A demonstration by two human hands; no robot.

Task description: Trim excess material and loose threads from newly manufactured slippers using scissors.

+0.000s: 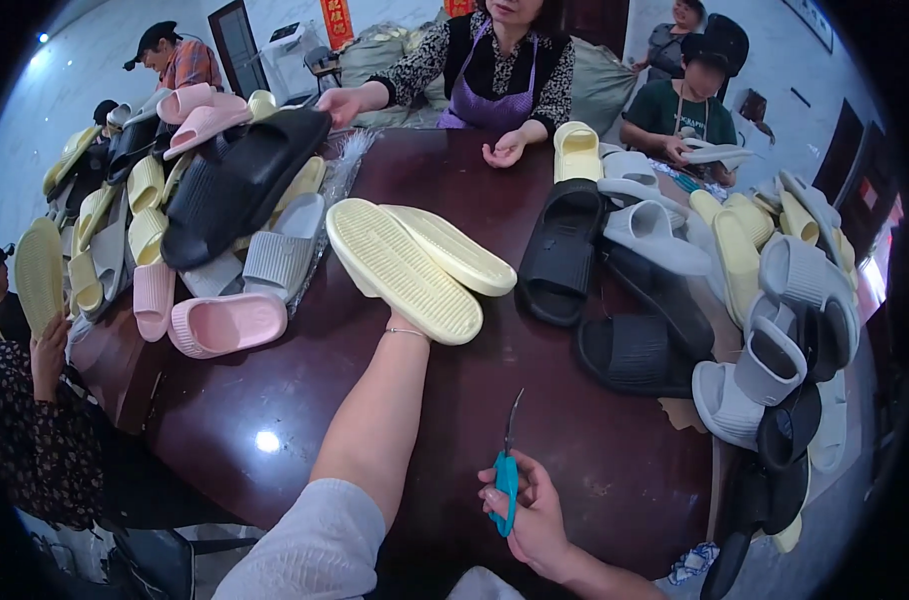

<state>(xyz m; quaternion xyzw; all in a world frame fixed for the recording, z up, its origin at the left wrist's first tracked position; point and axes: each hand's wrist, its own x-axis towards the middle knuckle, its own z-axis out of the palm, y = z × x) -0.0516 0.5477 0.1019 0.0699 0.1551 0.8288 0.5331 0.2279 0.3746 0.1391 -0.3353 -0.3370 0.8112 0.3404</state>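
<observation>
Head view. Dark brown round counter (275, 400), glossy, heaped on two sides with foam slippers.

Left hands' forearm reaches out from the lower edge, thin bracelet at the wrist. The left hand (407, 322) sits under the near end of a pair of pale yellow slippers (415, 265), soles up, lying stacked and angled across the middle of the counter. Fingers hidden beneath the sole; it probably grips the pair, but the grasp itself cannot be told.

Right hand (535, 515) low in the picture, nearer the person than the yellow pair and well apart from it. Fingers closed around teal-handled scissors (507, 470), blades pointing away toward the yellow pair, tips above bare counter.

Left of the yellow pair: a pile of slippers (190, 200), pink, black, grey and yellow, with one pink slipper (225, 322) lying nearest the counter's edge.

Right of the yellow pair: black slippers (565, 255) just beside it, then a heap of grey, black and cream slippers (775, 300) running to the rim.

Beyond the yellow pair: a person in a purple apron (490, 105), one hand on the left pile, the other palm up on the counter. Other people sit around the rim.
</observation>
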